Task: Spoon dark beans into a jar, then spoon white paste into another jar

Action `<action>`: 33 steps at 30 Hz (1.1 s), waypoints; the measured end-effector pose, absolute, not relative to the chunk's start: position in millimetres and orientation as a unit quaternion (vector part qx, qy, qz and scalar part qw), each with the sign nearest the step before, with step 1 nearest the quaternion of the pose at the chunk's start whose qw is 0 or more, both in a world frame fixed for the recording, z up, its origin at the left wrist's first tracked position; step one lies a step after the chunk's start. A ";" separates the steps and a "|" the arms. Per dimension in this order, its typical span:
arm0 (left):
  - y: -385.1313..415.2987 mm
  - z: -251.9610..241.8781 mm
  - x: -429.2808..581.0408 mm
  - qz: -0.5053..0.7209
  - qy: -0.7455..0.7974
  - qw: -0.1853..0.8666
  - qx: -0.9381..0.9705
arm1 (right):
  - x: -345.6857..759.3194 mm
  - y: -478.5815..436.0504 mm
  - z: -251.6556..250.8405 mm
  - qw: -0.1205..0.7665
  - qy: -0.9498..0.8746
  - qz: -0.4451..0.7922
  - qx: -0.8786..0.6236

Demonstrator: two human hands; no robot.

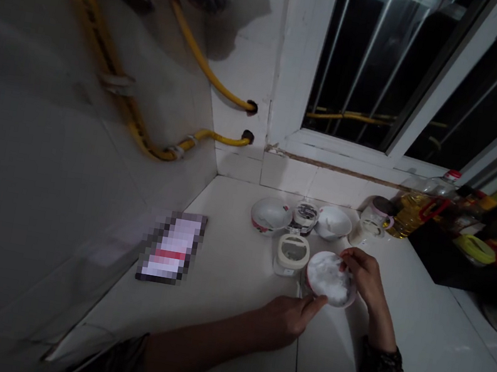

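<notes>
The relation that matters is a bowl [352, 296] set between the two hands. It sits on the bench [215, 326], ahead and to the right of the left hand [287, 321] and just to the left of the right hand [363, 275]. Being round, it offers no long axis to line up with; both hands are at it, neither clearly nearer.

The left hand reaches in from the near side, its index finger stretched out to the near rim and the other fingers curled under. The right hand comes over the right side, fingertips drawn close together above the white contents [329, 274]. In this dim light I cannot tell whether the left has a real grip on the rim or the right pinches something small.

A lidded jar [293, 254] stands just left of the bowl, with two more bowls [267, 216] [333, 224] farther back.
</notes>
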State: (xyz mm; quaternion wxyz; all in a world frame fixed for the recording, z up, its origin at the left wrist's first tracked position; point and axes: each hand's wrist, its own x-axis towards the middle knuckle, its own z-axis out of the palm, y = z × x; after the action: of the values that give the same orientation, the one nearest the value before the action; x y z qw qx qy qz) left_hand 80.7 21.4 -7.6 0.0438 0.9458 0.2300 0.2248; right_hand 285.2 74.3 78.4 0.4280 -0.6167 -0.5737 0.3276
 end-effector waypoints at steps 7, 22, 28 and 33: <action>21.5 -9.1 80.6 0.239 0.222 0.018 0.945 | 287.0 74.1 81.5 0.461 -0.542 0.349 -0.610; 21.4 -9.9 80.9 0.237 0.221 0.013 0.946 | 299.0 80.2 83.6 0.547 -0.464 0.389 -0.578; 21.5 -8.4 81.4 0.247 0.225 0.015 0.942 | 266.8 71.6 86.1 0.581 -0.539 0.319 -0.519; 20.0 -5.1 82.3 0.228 0.242 0.014 0.943 | 241.7 58.9 85.1 0.478 -0.768 0.121 -0.408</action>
State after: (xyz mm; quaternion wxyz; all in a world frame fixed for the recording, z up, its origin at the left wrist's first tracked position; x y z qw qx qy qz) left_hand 82.3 20.0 -5.1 0.0136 0.9430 0.2415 0.2283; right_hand 241.7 58.9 85.1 0.4781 -0.4079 -0.7683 0.1211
